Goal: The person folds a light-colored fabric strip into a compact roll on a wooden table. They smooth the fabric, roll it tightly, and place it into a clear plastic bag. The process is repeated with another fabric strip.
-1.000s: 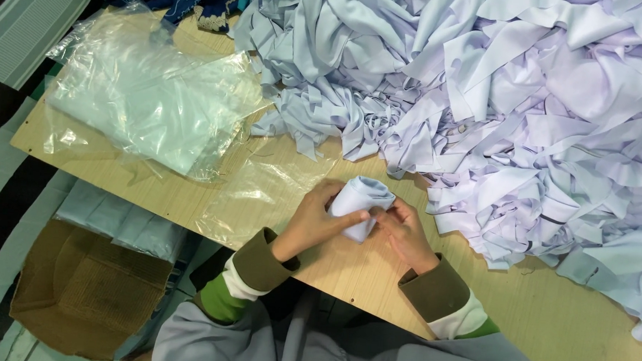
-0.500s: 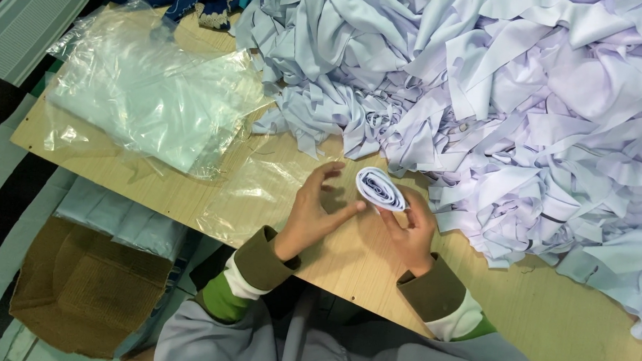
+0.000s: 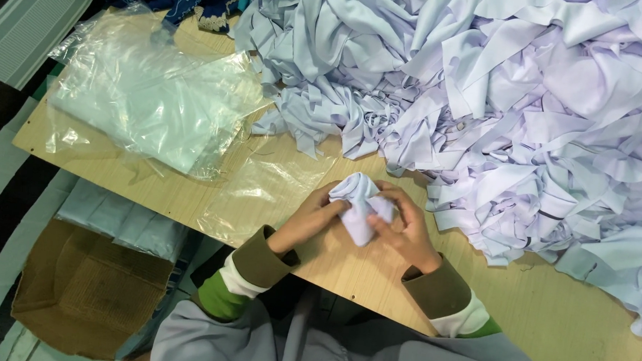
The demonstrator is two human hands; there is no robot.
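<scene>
Near the desk's (image 3: 190, 193) front edge, the left hand (image 3: 306, 219) and right hand (image 3: 405, 227) both clasp a rolled pale cloth bundle (image 3: 360, 204), pressing from opposite sides so it stays rolled.

Both hands, the left hand (image 3: 306, 222) and the right hand (image 3: 405, 227), are bare. Each forearm wears an olive-brown cuff, then a white band, then a bright green band. Below these, a loose grey-blue garment covers the upper arms and body.
</scene>
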